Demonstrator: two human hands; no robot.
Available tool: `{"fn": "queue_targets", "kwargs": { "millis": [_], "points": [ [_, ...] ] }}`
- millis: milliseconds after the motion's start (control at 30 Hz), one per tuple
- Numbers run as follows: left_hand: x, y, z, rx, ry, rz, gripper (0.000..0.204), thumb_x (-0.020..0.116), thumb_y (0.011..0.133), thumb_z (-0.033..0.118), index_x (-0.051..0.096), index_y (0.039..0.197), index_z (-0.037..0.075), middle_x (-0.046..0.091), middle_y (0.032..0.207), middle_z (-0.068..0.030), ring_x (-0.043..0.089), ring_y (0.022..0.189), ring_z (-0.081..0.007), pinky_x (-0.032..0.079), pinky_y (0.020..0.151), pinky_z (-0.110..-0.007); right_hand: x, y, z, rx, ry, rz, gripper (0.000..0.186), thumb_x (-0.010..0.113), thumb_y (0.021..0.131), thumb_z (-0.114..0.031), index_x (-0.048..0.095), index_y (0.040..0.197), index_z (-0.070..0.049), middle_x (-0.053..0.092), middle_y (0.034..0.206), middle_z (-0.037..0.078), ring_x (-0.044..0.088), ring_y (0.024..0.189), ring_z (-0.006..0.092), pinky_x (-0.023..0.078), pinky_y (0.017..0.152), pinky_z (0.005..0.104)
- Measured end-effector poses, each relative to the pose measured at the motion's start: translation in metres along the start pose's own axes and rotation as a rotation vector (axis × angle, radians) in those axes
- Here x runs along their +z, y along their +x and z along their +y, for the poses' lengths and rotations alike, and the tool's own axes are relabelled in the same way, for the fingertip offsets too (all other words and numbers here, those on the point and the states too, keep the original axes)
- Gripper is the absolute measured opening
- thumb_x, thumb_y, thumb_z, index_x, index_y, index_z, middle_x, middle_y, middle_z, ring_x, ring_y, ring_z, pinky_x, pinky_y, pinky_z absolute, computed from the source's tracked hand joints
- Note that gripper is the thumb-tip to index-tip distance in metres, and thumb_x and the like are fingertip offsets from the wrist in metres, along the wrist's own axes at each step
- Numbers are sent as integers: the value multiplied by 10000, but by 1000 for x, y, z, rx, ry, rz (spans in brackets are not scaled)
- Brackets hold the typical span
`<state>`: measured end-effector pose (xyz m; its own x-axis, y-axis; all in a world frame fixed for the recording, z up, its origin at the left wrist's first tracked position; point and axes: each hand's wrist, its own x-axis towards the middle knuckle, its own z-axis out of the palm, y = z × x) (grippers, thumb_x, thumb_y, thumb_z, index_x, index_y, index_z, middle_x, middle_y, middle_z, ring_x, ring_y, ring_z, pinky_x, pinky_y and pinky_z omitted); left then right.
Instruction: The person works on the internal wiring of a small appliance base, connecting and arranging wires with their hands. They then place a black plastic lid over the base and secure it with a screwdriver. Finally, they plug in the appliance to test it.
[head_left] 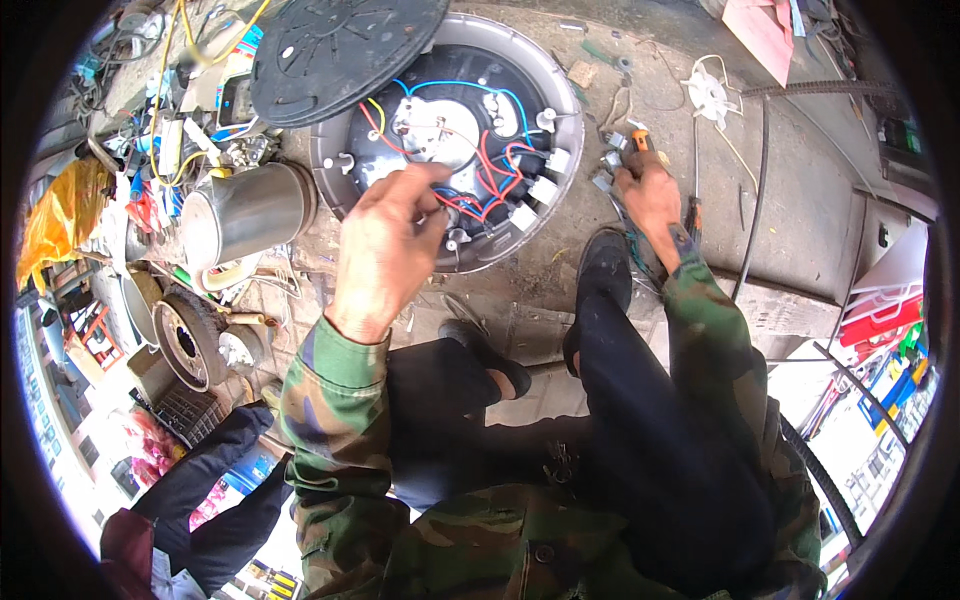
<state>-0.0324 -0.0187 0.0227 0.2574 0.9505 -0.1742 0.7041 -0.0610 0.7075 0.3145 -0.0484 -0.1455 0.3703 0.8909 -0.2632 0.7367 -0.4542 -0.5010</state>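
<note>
"Because the round grey plastic housing point(567, 90) lies open beneath the left hand point(388, 245), its thin red wires point(487, 211) are reachable?"

"Yes. The right hand point(651, 197) touches an orange-and-black tool handle point(641, 139); either hand's grip, I cannot tell."

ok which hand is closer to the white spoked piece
Right. The right hand lies left of the white spoked piece and closer to the body; the left hand is much farther left, at the round housing.

The left hand point(388, 245) perhaps touches wires point(497, 188) in a round housing point(568, 110); the right hand point(652, 195) grips an orange-handled tool point(641, 140).
</note>
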Motion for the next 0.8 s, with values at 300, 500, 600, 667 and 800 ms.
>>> {"fn": "queue_targets", "kwargs": {
  "millis": [300, 500, 600, 667, 800],
  "points": [
    [-2, 14, -8, 253, 104, 44, 196, 831, 831, 35, 788, 1017, 79, 645, 1011, -121, 696, 963, -348, 581, 845, -453, -12, -18, -8, 34, 104, 12, 292, 745, 960, -228, 744, 1171, -26, 802, 1010, 191, 794, 959, 329, 600, 870, 415],
    [3, 25, -17, 249, 108, -41, 126, 811, 865, 46, 781, 987, 66, 677, 977, -114, 716, 950, -338, 581, 834, -437, -6, -22, -7, 2, 135, -25, 273, 729, 961, -229, 740, 1158, -40, 802, 1062, 207, 774, 1025, 416, 599, 910, 481],
    [0, 31, -18, 194, 98, -72, 89, 787, 882, 11, 770, 963, 44, 697, 944, -108, 729, 893, -319, 572, 811, -404, -6, -26, -8, -25, 181, -12, 255, 729, 960, -226, 748, 1131, -38, 800, 1047, 207, 777, 1018, 410, 599, 905, 476],
    [0, 32, -18, 189, 100, -84, 79, 781, 886, 4, 758, 956, 34, 698, 946, -109, 729, 891, -319, 569, 804, -406, -8, -29, -11, -19, 170, -24, 251, 728, 962, -224, 751, 1121, -32, 800, 1049, 207, 778, 1017, 408, 600, 904, 473],
    [-2, 33, -19, 195, 71, -113, 74, 767, 904, 35, 720, 960, 48, 702, 977, -136, 714, 964, -388, 567, 833, -480, -9, -29, -8, -4, 166, -48, 258, 727, 964, -226, 753, 1114, -18, 801, 1055, 209, 780, 1017, 405, 600, 907, 471]
  ]
}}
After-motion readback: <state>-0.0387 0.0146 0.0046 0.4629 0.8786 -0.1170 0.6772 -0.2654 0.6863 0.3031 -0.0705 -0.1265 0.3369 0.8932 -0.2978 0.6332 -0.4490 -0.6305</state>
